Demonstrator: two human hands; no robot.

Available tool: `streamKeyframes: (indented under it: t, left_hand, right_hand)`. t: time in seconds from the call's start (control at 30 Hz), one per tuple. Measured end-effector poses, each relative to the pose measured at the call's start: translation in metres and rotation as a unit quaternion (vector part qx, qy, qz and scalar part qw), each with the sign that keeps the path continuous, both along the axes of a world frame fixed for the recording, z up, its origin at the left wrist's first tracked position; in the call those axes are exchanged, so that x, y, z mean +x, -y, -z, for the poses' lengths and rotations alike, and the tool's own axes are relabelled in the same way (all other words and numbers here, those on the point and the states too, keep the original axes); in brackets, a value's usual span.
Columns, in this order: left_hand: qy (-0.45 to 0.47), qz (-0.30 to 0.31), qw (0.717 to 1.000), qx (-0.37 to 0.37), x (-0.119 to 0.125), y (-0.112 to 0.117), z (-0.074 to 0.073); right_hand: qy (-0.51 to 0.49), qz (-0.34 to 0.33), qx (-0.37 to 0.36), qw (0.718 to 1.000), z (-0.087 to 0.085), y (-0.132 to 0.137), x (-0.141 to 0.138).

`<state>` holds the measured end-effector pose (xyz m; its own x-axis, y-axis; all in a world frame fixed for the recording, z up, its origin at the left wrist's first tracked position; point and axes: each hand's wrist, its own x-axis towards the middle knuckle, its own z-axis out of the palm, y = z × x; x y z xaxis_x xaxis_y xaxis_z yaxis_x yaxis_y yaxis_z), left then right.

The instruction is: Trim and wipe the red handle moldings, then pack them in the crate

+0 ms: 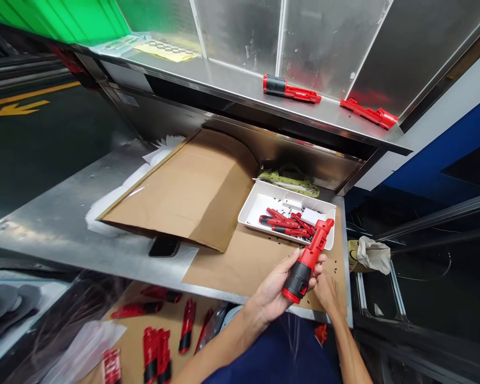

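My left hand (pixel 275 285) is wrapped around a red and black plastic tool housing (pixel 312 253), tilted with its black end toward me and its slim red end up and to the right. My right hand (pixel 326 291) is just behind it, low over the brown cardboard sheet (pixel 242 266); its fingers are mostly hidden by the housing and the left hand. Beyond the held part stands a white tray (pixel 246 205). Inside it lie several red and black parts (pixel 286 223), small dark bits and white blocks.
A large cardboard piece (pixel 188 181) leans on the metal bench. On the shelf above lie a red and black housing (pixel 290 89) and a red one (pixel 370 113). More red and black housings (pixel 157 352) lie below the bench's front edge. A green bin (pixel 64 21) stands upper left.
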<state>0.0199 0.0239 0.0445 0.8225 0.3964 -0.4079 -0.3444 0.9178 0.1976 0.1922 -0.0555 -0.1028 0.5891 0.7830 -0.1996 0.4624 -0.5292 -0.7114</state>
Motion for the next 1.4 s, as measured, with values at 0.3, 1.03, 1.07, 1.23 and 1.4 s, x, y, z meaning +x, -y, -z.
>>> streamKeyframes:
  t: [0.3,1.03,1.07,1.23,1.4]
  left_hand:
    - [-0.006,0.114,0.993,0.041,-0.006,-0.018,0.033]
    - [-0.052,0.066,0.962,0.261,-0.007,-0.038,0.031]
    - [-0.046,0.098,0.956,0.273,-0.011,-0.04,0.029]
    - [-0.028,0.212,0.914,0.346,-0.019,-0.045,0.026]
    - [-0.035,0.24,0.9,0.363,-0.017,-0.044,0.026]
  right_hand:
    - [-0.062,0.03,0.204,0.977,-0.079,0.003,0.038]
    - [-0.078,-0.096,0.184,0.975,-0.13,0.01,-0.004]
    - [-0.051,-0.134,0.177,0.974,-0.142,0.002,0.006]
    - [-0.071,-0.297,0.099,0.947,-0.174,-0.034,0.01]
    - [-0.11,-0.347,0.071,0.929,-0.172,-0.043,0.002]
